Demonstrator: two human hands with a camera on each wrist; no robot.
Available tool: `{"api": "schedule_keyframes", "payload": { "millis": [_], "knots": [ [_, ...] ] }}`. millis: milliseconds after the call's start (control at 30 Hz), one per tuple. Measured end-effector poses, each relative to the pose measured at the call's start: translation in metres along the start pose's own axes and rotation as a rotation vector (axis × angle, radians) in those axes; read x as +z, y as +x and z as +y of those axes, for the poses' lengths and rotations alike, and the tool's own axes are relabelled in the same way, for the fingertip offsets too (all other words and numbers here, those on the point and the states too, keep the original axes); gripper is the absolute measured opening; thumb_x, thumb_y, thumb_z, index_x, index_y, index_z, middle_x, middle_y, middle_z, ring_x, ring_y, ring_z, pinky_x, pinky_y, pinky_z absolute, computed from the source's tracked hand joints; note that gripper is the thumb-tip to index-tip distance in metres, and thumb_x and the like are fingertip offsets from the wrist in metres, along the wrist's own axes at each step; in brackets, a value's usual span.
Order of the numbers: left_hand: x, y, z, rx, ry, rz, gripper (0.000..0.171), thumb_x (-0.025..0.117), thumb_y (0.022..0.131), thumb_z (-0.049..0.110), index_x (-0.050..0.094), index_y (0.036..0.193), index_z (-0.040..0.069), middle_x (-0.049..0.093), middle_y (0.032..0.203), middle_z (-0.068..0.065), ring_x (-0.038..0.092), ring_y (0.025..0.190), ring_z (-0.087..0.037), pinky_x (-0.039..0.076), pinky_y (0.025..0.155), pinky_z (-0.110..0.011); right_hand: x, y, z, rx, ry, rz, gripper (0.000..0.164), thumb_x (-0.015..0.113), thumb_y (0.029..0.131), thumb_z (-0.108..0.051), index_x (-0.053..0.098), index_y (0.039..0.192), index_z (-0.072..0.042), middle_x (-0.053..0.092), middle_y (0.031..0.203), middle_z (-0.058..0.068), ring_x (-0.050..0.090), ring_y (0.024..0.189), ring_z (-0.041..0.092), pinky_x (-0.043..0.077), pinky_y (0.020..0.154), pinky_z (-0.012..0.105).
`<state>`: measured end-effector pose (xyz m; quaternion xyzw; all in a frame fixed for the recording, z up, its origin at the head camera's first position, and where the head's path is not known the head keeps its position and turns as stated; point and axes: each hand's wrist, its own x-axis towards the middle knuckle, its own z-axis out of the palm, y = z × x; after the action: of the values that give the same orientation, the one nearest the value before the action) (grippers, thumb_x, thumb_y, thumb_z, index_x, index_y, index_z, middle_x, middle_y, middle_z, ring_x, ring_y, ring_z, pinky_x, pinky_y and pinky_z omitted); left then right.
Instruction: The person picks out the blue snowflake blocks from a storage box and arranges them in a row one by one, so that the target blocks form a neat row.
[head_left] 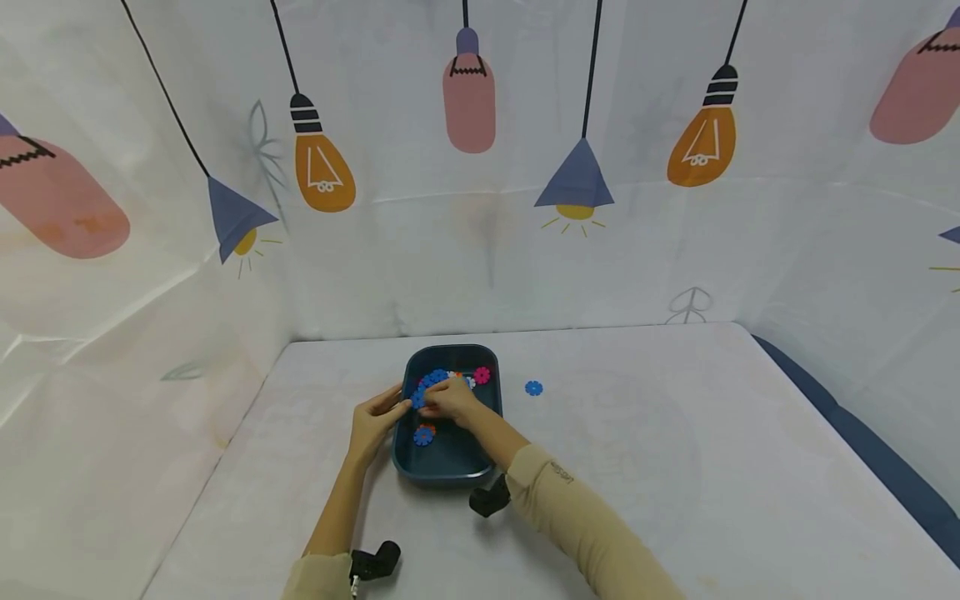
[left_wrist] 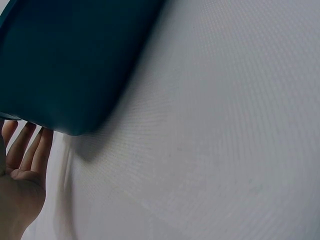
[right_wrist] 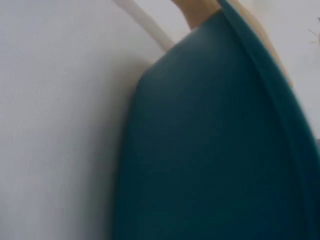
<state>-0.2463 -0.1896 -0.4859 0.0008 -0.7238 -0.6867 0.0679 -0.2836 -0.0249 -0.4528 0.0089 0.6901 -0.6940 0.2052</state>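
A dark teal tray [head_left: 457, 462] lies on the white table, its long side pointing away from me. My left hand [head_left: 372, 423] grips its left rim, the thumb at the edge and the fingers along the outer wall. In the left wrist view, the fingers [left_wrist: 39, 150] touch the tray wall [left_wrist: 65, 65]. Over the tray's middle, my right hand [head_left: 454, 400] reaches among blue flower-shaped pieces [head_left: 435, 377]; what its fingertips hold is hidden. A pink flower piece [head_left: 482, 375] lies near the far right corner. Nearer me in the tray is another blue piece [head_left: 423, 436] over an orange one.
One blue flower piece [head_left: 533, 388] lies on the white table [head_left: 637, 450] to the right of the tray. A printed white curtain [head_left: 420, 258] with lamp drawings stands behind the far edge. Black wrist cameras [head_left: 377, 561] sit on both forearms.
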Motion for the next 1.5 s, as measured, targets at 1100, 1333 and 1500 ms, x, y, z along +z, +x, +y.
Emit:
{"api": "schedule_keyframes", "payload": {
  "millis": [1100,1333,1500],
  "knots": [
    [-0.002,-0.003,-0.001,-0.023,0.015,0.001,0.046,0.071,0.084,0.012,0.059,0.126,0.000,0.056,0.128,-0.018,0.054,0.119,-0.030,0.052,0.083,-0.025,-0.172,-0.047,-0.015,-0.224,0.006,-0.013,0.037,0.054,0.091,0.004,0.046,0.124,0.021,0.068,0.091,0.012,0.067,0.076,0.011,0.055,0.075,0.026],
    [-0.001,-0.002,0.000,-0.026,0.011,-0.001,0.046,0.071,0.084,0.011,0.058,0.127,-0.001,0.056,0.128,-0.019,0.053,0.119,-0.030,0.052,0.083,-0.025,-0.207,-0.051,-0.001,-0.167,0.037,0.044,0.039,0.052,0.092,0.006,0.041,0.125,0.024,0.068,0.089,0.010,0.067,0.076,0.011,0.055,0.074,0.023],
    [-0.001,-0.002,0.001,-0.024,0.014,-0.008,0.047,0.071,0.084,0.012,0.058,0.127,0.000,0.056,0.129,-0.019,0.053,0.119,-0.031,0.052,0.084,-0.026,-0.221,-0.052,0.009,-0.113,0.032,0.101,0.039,0.054,0.090,0.006,0.044,0.123,0.024,0.068,0.087,0.008,0.067,0.074,0.010,0.055,0.070,0.021]
  ]
}}
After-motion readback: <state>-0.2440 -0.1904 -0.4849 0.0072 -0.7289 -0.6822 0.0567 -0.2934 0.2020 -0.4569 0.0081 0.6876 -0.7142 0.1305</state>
